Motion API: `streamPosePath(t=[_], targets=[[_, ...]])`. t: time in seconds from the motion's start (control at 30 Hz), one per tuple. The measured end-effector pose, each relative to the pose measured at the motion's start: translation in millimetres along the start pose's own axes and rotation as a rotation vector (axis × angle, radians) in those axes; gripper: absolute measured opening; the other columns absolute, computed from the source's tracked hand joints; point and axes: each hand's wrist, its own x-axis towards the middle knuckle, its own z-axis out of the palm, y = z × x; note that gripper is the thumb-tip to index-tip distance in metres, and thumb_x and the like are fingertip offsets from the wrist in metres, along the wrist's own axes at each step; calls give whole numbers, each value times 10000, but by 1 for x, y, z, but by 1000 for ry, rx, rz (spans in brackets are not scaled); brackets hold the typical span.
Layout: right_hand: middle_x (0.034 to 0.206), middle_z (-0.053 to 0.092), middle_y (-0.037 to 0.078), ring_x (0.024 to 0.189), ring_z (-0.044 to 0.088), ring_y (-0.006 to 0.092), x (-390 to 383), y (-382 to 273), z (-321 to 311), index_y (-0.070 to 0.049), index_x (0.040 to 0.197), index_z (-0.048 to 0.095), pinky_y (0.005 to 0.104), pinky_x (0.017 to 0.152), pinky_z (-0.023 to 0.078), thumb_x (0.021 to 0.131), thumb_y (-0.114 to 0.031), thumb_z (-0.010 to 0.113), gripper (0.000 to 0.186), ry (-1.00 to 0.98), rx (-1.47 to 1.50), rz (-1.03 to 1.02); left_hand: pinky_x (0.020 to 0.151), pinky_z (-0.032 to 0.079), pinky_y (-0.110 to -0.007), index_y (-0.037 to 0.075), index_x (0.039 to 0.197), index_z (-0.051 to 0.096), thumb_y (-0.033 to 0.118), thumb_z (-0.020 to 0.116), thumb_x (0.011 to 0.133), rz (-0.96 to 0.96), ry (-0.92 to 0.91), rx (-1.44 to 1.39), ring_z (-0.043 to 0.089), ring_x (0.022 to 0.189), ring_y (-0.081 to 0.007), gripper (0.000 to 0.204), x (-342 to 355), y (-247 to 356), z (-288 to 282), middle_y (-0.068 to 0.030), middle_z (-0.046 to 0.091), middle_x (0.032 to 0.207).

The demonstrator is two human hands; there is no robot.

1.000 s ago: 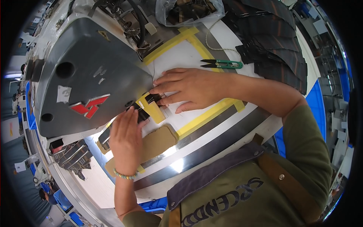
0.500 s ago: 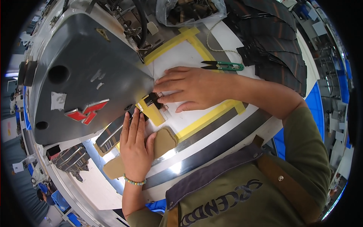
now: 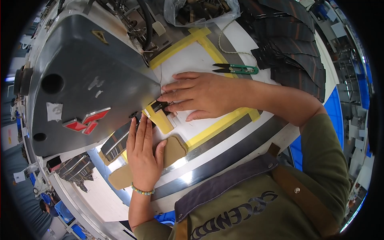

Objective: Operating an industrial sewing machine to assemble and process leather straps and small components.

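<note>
The right hand (image 3: pixel 208 94) lies flat on the white table (image 3: pixel 192 64), fingers stretched toward the sewing machine (image 3: pixel 84 88). Its fingertips press down on a small dark fabric piece (image 3: pixel 161 106) that sits right at the machine's edge, on a strip of yellow tape (image 3: pixel 160 118); the fingers are spread and pressing, not curled around anything. The left hand (image 3: pixel 143 154) lies palm down just below that piece, its fingers straight and close together, tips reaching toward the same dark fabric at the machine's base. It grips nothing; the palm rests partly over a brown cardboard shape (image 3: pixel 172 150) on the table. A beaded bracelet (image 3: pixel 142 191) sits on the left wrist.

Beyond the right hand's knuckles, well apart from the fingers, a pair of green-handled thread snips (image 3: pixel 236 69) lies on the table. Further off past the snips, a stack of dark fabric pieces (image 3: pixel 296 52) is fanned out. A clear plastic bag (image 3: pixel 200 10) sits beyond the right fingertips, at the table's far edge.
</note>
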Motion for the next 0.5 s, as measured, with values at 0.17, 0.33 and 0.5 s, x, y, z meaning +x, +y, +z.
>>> streamPosePath(t=[0.17, 0.33, 0.5], targets=[[1557, 627, 70, 1495, 509, 261, 0, 0, 1, -91, 1402, 707, 496, 1296, 338, 991, -367, 726, 496, -16, -3, -10, 1232, 397, -542, -34, 1505, 584, 192, 710, 989, 5, 24, -8, 441, 1544, -458, 576, 0, -1, 1, -214, 534, 1625], [1517, 654, 73, 1484, 519, 259, 1, 0, 1, -88, 1393, 709, 497, 1297, 336, 982, -367, 729, 497, -11, -12, -8, 1209, 429, -537, -42, 1525, 542, 178, 732, 971, 5, 71, -86, 467, 1521, -471, 625, -1, -4, 3, -243, 540, 1589], [1516, 653, 72, 1482, 520, 253, 2, -1, -1, -83, 1420, 686, 497, 1299, 333, 987, -371, 731, 521, -5, -18, 0, 1210, 426, -536, -44, 1552, 516, 248, 741, 985, 0, 53, -75, 480, 1496, -474, 676, 0, -4, 2, -235, 530, 1595]])
